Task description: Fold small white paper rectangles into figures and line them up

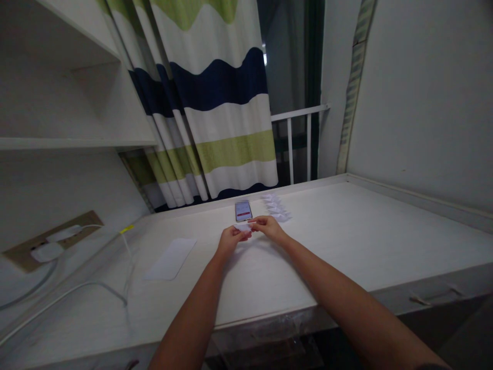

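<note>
A small piece of white paper (242, 227) is held up between my two hands, just above the desk. My left hand (231, 239) pinches its left and lower part. At its right end, the fingers of my right hand (268, 227) are closed on it. Whether the paper is folded is too small to tell. Directly behind it a phone (243, 210) lies with its screen lit. To the right of the phone, several folded white paper pieces (276, 207) sit in a row.
A white sheet of paper (171, 259) lies on the white desk (308, 257) at left. Charging plugs (46, 252) and a pale cable (88, 283) run along the left side. A shelf (77, 144) overhangs there. A striped curtain (234, 118) hangs behind the desk.
</note>
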Demonstrator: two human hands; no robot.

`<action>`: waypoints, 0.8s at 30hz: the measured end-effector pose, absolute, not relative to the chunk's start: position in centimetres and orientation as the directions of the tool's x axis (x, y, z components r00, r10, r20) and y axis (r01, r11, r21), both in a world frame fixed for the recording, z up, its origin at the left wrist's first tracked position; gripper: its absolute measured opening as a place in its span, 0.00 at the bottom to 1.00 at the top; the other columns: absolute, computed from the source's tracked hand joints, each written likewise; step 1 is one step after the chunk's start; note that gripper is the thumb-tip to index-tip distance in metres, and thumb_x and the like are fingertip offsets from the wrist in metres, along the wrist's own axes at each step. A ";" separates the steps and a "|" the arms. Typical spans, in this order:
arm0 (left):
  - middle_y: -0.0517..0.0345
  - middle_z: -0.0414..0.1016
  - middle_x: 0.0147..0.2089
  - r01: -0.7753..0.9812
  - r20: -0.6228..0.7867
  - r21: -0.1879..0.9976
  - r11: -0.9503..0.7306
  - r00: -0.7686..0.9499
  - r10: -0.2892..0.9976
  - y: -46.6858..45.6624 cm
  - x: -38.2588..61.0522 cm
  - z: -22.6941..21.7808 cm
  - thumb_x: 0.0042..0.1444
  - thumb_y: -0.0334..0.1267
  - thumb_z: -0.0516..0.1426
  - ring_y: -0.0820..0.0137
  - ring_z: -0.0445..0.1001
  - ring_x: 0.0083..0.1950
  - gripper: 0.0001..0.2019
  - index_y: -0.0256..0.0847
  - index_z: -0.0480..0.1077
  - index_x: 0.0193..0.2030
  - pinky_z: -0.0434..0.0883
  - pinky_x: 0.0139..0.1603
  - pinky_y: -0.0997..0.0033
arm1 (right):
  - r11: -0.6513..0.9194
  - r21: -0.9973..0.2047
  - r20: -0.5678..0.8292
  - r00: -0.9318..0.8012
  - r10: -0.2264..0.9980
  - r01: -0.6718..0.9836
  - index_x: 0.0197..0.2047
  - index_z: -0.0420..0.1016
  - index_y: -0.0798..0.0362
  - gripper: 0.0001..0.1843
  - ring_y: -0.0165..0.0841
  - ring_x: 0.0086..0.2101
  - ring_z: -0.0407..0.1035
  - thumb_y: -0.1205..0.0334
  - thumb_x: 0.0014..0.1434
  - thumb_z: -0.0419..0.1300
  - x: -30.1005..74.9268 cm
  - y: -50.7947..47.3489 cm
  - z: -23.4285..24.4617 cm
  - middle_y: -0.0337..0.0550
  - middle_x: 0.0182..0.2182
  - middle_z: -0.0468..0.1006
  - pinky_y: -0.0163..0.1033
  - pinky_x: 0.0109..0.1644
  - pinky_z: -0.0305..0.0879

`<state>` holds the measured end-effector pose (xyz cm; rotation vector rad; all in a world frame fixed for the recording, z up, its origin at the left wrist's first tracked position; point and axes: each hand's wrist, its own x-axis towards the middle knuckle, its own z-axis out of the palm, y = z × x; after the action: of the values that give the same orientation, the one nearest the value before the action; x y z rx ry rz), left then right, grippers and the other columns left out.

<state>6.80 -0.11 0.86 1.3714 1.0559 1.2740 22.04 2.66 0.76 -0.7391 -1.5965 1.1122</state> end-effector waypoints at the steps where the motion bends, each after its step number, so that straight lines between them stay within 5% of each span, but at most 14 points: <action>1: 0.51 0.75 0.26 -0.021 0.168 0.986 -0.167 0.079 0.983 -0.1 6.7 0.9 0.29 0.42 0.65 0.67 0.73 0.29 0.19 0.31 0.71 0.29 0.69 0.36 0.64 | 0.377 -0.924 0.380 -0.308 0.872 -0.072 0.29 0.75 0.60 0.18 0.28 0.23 0.66 0.52 0.41 0.61 22.1 2.6 0.9 0.41 0.20 0.74 0.34 0.30 0.61; 14: 0.50 0.76 0.27 -0.030 0.123 0.992 -0.121 0.107 0.987 -0.2 6.7 0.9 0.30 0.42 0.65 0.66 0.74 0.30 0.20 0.31 0.70 0.30 0.69 0.38 0.62 | 0.415 -0.906 0.419 -0.299 0.857 -0.079 0.21 0.71 0.58 0.16 0.26 0.21 0.63 0.51 0.43 0.60 22.4 2.6 0.9 0.39 0.17 0.71 0.33 0.28 0.59; 24: 0.48 0.75 0.25 -0.103 0.131 0.988 -0.119 0.120 0.984 -0.3 6.6 0.8 0.43 0.54 0.55 0.66 0.74 0.26 0.22 0.31 0.67 0.31 0.70 0.32 0.65 | 0.392 -0.915 0.401 -0.316 0.860 -0.094 0.23 0.72 0.59 0.16 0.26 0.21 0.63 0.51 0.42 0.60 22.2 2.5 1.1 0.38 0.16 0.71 0.34 0.28 0.59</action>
<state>6.58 -0.28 0.82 1.2862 0.9833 1.2481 22.20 2.54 1.08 -0.6972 -1.5946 1.1308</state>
